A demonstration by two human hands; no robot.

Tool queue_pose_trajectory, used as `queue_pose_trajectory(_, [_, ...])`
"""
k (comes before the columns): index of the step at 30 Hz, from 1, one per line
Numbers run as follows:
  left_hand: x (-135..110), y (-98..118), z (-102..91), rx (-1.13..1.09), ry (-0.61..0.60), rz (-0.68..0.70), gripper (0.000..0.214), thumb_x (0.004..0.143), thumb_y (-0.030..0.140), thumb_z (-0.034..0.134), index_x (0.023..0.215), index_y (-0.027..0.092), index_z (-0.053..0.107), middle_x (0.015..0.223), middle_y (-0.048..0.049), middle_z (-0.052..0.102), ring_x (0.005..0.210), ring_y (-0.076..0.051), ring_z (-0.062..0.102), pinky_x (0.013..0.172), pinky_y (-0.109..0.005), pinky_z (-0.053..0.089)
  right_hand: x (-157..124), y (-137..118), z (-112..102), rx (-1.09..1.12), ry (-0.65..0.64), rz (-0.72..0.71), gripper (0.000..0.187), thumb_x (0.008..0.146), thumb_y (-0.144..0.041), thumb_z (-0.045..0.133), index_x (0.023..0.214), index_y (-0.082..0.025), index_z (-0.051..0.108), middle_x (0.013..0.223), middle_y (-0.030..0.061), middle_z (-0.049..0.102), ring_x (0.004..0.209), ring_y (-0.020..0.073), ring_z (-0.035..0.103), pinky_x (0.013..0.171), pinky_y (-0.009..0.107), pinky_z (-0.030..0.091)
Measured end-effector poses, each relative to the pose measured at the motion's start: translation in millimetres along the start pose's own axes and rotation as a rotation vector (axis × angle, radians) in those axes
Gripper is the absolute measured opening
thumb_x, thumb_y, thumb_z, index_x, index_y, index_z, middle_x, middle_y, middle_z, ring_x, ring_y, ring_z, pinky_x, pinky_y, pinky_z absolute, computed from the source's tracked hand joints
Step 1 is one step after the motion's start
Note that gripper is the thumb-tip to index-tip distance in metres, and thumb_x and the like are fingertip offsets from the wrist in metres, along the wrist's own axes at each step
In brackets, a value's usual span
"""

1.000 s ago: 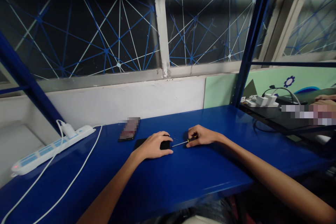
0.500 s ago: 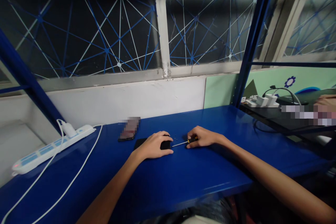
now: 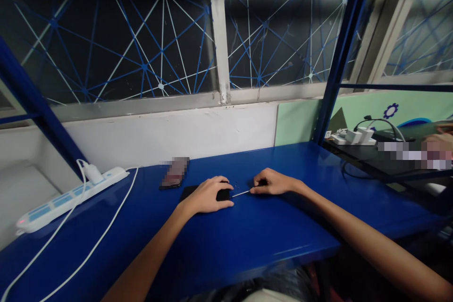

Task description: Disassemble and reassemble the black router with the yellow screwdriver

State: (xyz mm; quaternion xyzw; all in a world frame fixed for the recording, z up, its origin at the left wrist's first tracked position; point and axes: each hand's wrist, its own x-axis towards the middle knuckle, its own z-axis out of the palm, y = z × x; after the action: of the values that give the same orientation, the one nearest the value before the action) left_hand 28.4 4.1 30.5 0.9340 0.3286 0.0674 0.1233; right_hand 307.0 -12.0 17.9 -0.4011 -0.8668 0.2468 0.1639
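My left hand [image 3: 208,194] lies over a flat black device [image 3: 222,195] on the blue table, thumb and fingers gripping its two sides near the right end. From my right hand [image 3: 271,181] the thin metal shaft of a screwdriver [image 3: 241,194] points left, its tip at the device's right end edge. My right fingers are closed around the screwdriver's handle, which they mostly hide. Several tiny dark bits, perhaps screws [image 3: 236,186], lie on the table just behind the shaft. Most of the device is under my left hand, so its kind does not show.
A smartphone [image 3: 175,173] lies behind my left hand. On the left, a white power strip [image 3: 71,202] with a plugged-in charger trails white cables [image 3: 116,215]. Blue frame posts [image 3: 336,66] rise at both sides. Another person's hand [image 3: 439,144] shows at a black desk on the right.
My right thumb and fingers have shifted around the screwdriver, covering the yellow and black handle that showed before. My left hand and the device have stayed put.
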Motion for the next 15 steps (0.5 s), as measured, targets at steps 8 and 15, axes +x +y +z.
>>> queue_pose_trajectory(8, [0.7,1.8,2.9,0.032,0.019,0.007,0.05,0.082,0.06,0.058,0.122,0.03,0.062,0.137,-0.007,0.049,0.12,-0.034,0.05,0.101,-0.048,0.038,2.0,4.2,4.7,0.025,0.041,0.0,0.041,0.071,-0.054,0.072,0.075,-0.018,0.052,0.062,-0.0058,0.047,0.053,0.0083,0.038,0.05,0.022,0.027])
queue_pose_trajectory(15, [1.0,1.7,3.7,0.03,0.027,0.013,0.046,0.082,0.055,0.06,0.121,0.03,0.063,0.136,-0.0071,0.049,0.119,-0.033,0.051,0.101,-0.047,0.039,2.0,-0.1,4.5,0.043,0.017,0.015,0.04,0.069,-0.052,0.074,0.081,-0.017,0.058,0.063,-0.0045,0.052,0.054,0.0096,0.044,0.05,0.022,0.029])
